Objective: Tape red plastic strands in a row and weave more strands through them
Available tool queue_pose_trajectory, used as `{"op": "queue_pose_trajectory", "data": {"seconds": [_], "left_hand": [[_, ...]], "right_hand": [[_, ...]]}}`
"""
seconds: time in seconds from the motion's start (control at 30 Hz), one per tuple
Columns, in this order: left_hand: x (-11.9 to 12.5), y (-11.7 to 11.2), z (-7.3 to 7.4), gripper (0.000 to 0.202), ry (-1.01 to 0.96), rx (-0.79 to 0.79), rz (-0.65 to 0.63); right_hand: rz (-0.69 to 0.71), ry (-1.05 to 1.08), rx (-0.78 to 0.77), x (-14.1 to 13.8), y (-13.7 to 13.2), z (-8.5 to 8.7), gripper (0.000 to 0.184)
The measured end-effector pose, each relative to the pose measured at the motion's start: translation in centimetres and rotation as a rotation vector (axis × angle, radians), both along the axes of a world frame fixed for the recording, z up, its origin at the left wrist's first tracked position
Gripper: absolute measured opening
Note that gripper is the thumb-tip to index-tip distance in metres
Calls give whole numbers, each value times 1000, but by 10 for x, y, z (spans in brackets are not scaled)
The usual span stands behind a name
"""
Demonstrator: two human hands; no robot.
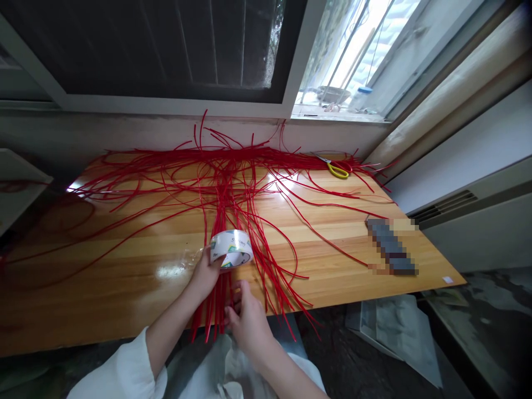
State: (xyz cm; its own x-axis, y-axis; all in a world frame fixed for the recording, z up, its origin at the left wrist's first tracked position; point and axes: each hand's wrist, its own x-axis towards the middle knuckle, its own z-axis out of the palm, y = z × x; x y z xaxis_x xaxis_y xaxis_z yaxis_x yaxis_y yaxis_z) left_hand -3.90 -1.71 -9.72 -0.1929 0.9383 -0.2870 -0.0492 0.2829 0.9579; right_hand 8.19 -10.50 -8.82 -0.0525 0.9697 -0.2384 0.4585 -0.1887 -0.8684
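Note:
A big spread of thin red strips (pixel 224 177) fans out over the wooden table (pixel 124 260) and gathers into a bundle at the near edge. My left hand (pixel 204 272) grips a roll of clear tape (pixel 231 248) with a printed white core, held over the bundle. A stretch of clear tape seems to run left from the roll. My right hand (pixel 246 317) is closed in a pinch on the gathered red strips at the table's front edge, just below the roll.
Yellow-handled scissors (pixel 337 168) lie at the far right of the table. A blurred dark flat object (pixel 391 246) rests near the right edge. A windowsill and wall run behind the table; a white radiator cover (pixel 465 221) stands to the right. Pale sheets (pixel 399 332) lie on the floor.

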Motion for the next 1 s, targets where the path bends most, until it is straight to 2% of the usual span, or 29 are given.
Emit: {"op": "queue_pose_trajectory", "data": {"seconds": [0.13, 0.23, 0.37, 0.43, 0.63, 0.8, 0.9, 0.97, 1.0], "left_hand": [[-1, 2, -9, 45, 38, -16, -3], [-2, 1, -2, 44, 11, -43, -18], [0, 1, 13, 35, -82, -152, -21], [2, 3, 18, 30, -88, -186, -17], [7, 10, 23, 31, -29, -239, -36], [5, 11, 21, 34, 22, -210, -78], [3, 10, 17, 37, 25, -180, -85], [2, 7, 16, 39, 23, -156, -88], [1, 5, 15, 40, 31, -138, -87]], "right_hand": [[48, -18, -22, 0, 0, 2, 31], [60, -43, -12, 2, 0, 6, 27], [104, -103, -11, 9, 4, 14, 9], [134, -170, -3, 13, 7, 16, 7], [230, -303, 29, 23, 14, 19, 15], [263, -324, 16, 35, 20, 21, 8], [100, -276, 72, 46, 30, 22, 21], [-14, -227, 188, 51, 41, 24, 41], [-27, -197, 261, 52, 48, 25, 52]]}}
